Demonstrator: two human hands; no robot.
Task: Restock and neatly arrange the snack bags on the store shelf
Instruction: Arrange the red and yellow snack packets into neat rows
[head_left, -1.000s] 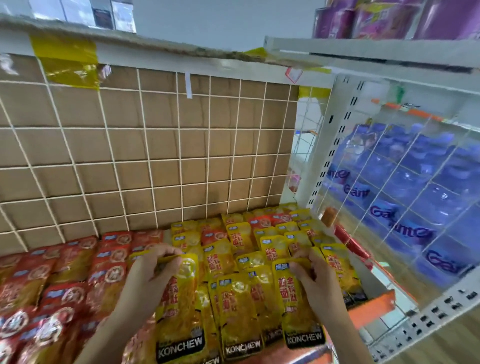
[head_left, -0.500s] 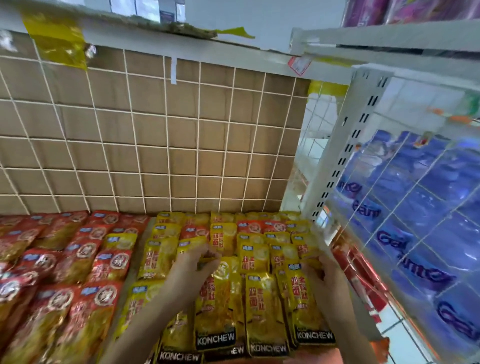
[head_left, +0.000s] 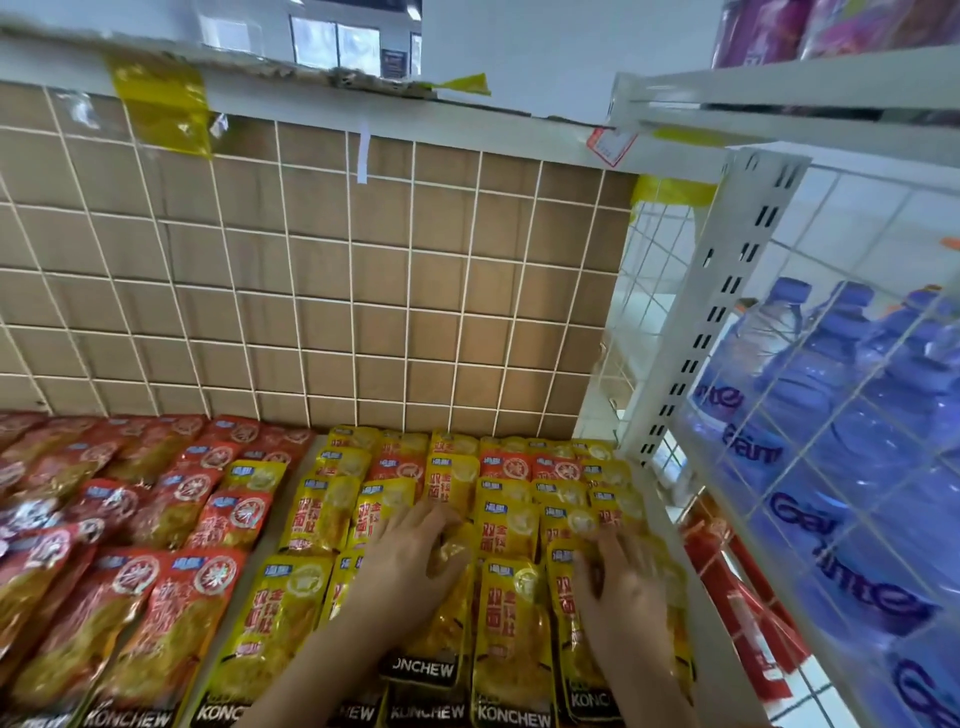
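Pressing open-fingered, left hand (head_left: 410, 561) and right hand (head_left: 618, 592) flatten yellow snack bags (head_left: 511, 629), lengthwise front-to-back, at the shelf's (head_left: 310, 447) front right corner.

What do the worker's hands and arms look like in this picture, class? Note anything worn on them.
Both are bare. The left hand and the right hand wear no gloves, and no ring shows on the fingers in view. The forearms, seen as far as the bottom edge, carry no sleeve, watch or bracelet on the part that shows. Anything higher up is out of frame.
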